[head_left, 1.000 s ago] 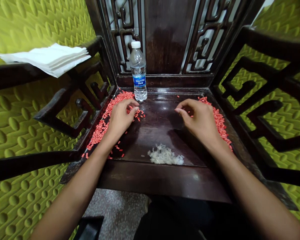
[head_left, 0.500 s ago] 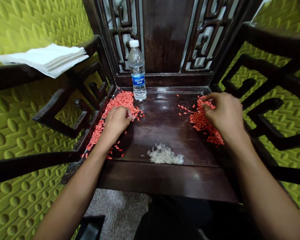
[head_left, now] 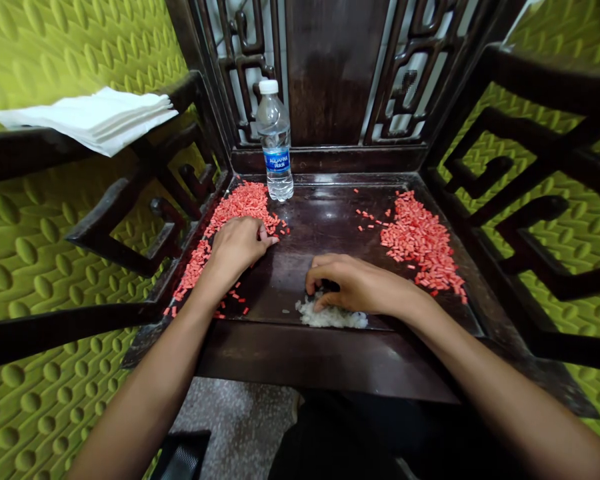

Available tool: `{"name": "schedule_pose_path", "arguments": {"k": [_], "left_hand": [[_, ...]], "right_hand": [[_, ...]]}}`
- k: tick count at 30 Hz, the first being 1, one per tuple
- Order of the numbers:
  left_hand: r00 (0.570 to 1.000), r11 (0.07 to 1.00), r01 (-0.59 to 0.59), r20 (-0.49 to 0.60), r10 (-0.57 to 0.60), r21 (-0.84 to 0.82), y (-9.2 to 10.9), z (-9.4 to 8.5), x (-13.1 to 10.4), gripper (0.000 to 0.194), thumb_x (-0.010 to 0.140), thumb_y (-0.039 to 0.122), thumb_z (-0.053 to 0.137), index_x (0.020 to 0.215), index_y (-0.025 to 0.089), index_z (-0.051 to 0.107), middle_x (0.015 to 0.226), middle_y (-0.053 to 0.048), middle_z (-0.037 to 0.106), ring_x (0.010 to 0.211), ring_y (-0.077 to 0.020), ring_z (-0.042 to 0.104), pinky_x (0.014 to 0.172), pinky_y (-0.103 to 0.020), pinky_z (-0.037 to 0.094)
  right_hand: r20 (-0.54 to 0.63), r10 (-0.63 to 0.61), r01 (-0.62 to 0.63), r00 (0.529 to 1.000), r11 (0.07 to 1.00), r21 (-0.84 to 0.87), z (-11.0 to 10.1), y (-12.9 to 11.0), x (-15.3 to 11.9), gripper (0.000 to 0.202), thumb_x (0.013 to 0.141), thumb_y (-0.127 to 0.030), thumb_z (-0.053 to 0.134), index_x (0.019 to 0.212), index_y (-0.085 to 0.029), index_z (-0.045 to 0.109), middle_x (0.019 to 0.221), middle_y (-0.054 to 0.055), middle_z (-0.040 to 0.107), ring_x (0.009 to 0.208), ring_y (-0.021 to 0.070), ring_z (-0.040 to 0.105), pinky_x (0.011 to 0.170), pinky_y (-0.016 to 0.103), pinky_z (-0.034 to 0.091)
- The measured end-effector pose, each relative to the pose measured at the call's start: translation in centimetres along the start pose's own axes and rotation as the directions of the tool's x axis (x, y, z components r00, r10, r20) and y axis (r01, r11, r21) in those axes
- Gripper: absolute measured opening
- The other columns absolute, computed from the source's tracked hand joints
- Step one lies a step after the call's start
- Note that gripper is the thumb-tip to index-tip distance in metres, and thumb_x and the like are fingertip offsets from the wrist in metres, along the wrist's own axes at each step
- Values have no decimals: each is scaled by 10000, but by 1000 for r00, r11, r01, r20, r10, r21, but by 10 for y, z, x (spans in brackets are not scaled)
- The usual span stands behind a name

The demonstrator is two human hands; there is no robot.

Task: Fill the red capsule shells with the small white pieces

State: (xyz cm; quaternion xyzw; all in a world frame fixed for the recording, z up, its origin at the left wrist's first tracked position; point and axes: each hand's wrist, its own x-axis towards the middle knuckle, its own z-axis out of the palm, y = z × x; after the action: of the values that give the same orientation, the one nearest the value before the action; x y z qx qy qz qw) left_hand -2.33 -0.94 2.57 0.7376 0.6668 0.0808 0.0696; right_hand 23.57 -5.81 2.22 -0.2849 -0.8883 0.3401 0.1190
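Note:
At the left of the dark wooden seat (head_left: 330,227), my left hand (head_left: 240,243) rests against a heap of small red-orange pieces (head_left: 245,200). Its thumb and fingertips are pinched together; whatever may be between them is too small to make out. My right hand (head_left: 347,283) is over a small pile of translucent whitish pieces (head_left: 330,317) near the front edge, its thumb and forefinger apart with a gap between. Part of that pile is hidden beneath the hand. A second heap of red-orange pieces (head_left: 420,243) lies at the right side.
A water bottle (head_left: 279,153) with a white cap stands upright at the back left of the seat. White paper napkins (head_left: 95,117) lie on the left armrest. Carved wooden armrests and a backrest (head_left: 335,73) enclose the seat. A dark mesh bin (head_left: 180,457) stands on the floor below.
My right hand has left the right red-orange heap and moved left and toward me, over the whitish pile. The left hand has shifted slightly to the right.

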Motion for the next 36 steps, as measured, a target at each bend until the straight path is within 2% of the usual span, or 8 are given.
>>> {"name": "schedule_pose_path", "arguments": {"k": [6, 12, 17, 21, 24, 28, 32, 36], "left_hand": [[999, 998, -47, -9, 48, 33, -1, 4, 0, 214, 954, 331, 664, 791, 221, 746, 825, -93, 772, 817, -272, 682, 788, -354, 477], [999, 996, -44, -12, 45, 72, 3, 5, 0, 215, 983, 289, 594, 902, 194, 769, 906, -127, 797, 918, -304, 716, 892, -383, 514], [998, 991, -47, -40, 53, 121, 10, 3, -2, 288, 1034, 268, 496, 981, 159, 757, 1031, -165, 804, 1009, -314, 720, 965, -393, 513], [998, 994, -46, -28, 49, 98, 12, 1, -3, 312, 1060, 289, 479, 1034, 135, 748, 1076, -187, 802, 1038, -328, 724, 956, -393, 506], [998, 999, -30, -47, 32, 37, 12, -1, -4, 273, 1056, 287, 505, 1054, 153, 743, 1052, -161, 808, 1007, -314, 725, 910, -373, 500], [993, 987, -61, -112, 45, -146, 11, -2, -4, 202, 1030, 298, 577, 1004, 178, 737, 975, -118, 807, 884, -273, 707, 827, -345, 479], [979, 923, -150, -181, 90, -355, 13, -1, -3, 155, 976, 311, 668, 911, 185, 731, 900, -81, 795, 811, -237, 689, 790, -329, 471], [969, 842, -226, -204, 142, -490, 19, 2, -4, 123, 937, 290, 702, 895, 186, 750, 886, -56, 802, 806, -213, 701, 786, -312, 491]], "right_hand": [[58, -10, 11, 998, 1000, -14, -1, 1, 2, 116, 920, -187, 871, 973, -170, 770, 1011, 41, 730, 987, 203, 663, 866, 307, 456], [91, -3, 2, 996, 1000, 9, -1, -2, 1, 90, 963, -136, 804, 905, -169, 745, 974, 33, 721, 959, 188, 655, 871, 296, 453], [29, -46, 45, 999, 998, 51, 2, 0, 2, 121, 997, -95, 716, 901, -167, 706, 955, 36, 717, 915, 176, 647, 845, 285, 459], [-43, -26, 31, 999, 991, 131, 5, 2, 5, 170, 975, -35, 667, 865, -165, 680, 829, 4, 708, 766, 140, 630, 724, 249, 442], [-110, -16, 33, 994, 988, 148, 6, 1, 7, 173, 982, -85, 678, 829, -164, 682, 747, -15, 683, 681, 124, 591, 665, 242, 422], [-163, -12, 43, 987, 981, 189, 4, -2, 6, 139, 989, -119, 689, 863, -160, 733, 821, 23, 762, 745, 145, 672, 718, 252, 481], [-191, 14, 25, 981, 979, 201, 2, -3, 6, 129, 985, -117, 686, 905, -167, 776, 883, 46, 802, 785, 165, 716, 747, 268, 520], [-189, -22, 60, 982, 979, 197, 1, -4, 7, 144, 958, -92, 716, 856, -171, 781, 858, 34, 794, 775, 157, 711, 739, 258, 519]]}}
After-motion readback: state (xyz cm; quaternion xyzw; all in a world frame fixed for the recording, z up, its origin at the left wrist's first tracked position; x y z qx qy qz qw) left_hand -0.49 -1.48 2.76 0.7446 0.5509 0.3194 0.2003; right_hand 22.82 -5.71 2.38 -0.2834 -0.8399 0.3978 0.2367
